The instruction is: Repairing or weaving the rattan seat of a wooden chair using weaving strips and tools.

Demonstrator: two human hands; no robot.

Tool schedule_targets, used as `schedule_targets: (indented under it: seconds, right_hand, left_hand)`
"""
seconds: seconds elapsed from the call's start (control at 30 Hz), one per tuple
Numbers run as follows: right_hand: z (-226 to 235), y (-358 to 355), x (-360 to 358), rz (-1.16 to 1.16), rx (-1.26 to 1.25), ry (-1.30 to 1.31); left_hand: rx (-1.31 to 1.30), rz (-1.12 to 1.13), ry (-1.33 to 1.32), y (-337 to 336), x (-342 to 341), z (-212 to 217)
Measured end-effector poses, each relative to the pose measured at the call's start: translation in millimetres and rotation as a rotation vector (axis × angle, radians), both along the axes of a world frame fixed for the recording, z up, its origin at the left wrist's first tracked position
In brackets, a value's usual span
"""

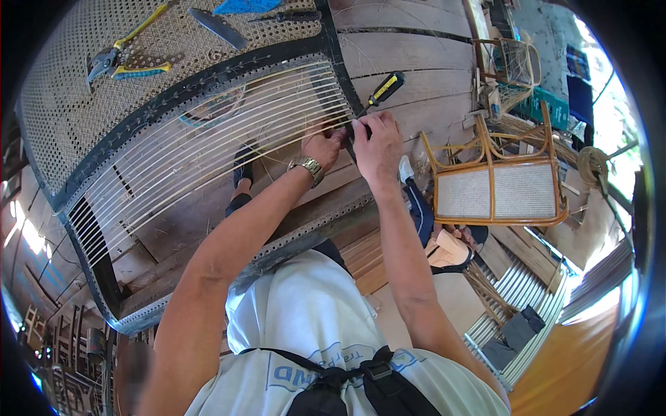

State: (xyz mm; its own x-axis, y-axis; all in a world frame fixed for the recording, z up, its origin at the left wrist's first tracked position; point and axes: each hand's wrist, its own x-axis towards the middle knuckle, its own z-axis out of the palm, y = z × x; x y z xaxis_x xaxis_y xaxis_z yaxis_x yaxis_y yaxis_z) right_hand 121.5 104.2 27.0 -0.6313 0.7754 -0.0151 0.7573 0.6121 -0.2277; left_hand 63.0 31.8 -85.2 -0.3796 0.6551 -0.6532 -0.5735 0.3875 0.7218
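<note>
Pale cane strands [208, 134] run side by side across the open seat of a dark wooden frame [325, 200] with rows of small holes along its rails. My left hand [323, 148], with a watch on the wrist, is closed at the right rail, where the lowest strand meets its fingers. Just beside it, my right hand [378, 143] has its fingers bent and pressed together over the same rail; what they pinch is hidden. A yellow-and-black screwdriver [386, 89] leans at the rail just above my right fingers, its tip out of sight.
On the woven cane panel [76, 104] lie yellow-handled pruning shears [107, 64], a knife blade [218, 28], a dark-handled tool [295, 15] and blue cloth [246, 5]. A rattan chair [494, 191] stands right, near a seated person [444, 248]. Planks [409, 48] form the floor.
</note>
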Motion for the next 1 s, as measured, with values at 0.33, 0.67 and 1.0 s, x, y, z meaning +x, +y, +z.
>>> schedule_targets:
  seconds: [0.33, 0.67, 1.0]
  right_hand:
    - [73, 48, 58, -0.044, -0.184, 0.402]
    - [375, 350, 129, -0.396, 0.011, 0.495]
    - [9, 57, 45, 0.045, -0.674, 0.056]
  left_hand:
    - [0.052, -0.428, 0.757, -17, -19, -30]
    - [-0.025, -0.561, 1.012, -43, -42, -79]
    - [-0.349, -0.732, 1.107, -74, -49, -138]
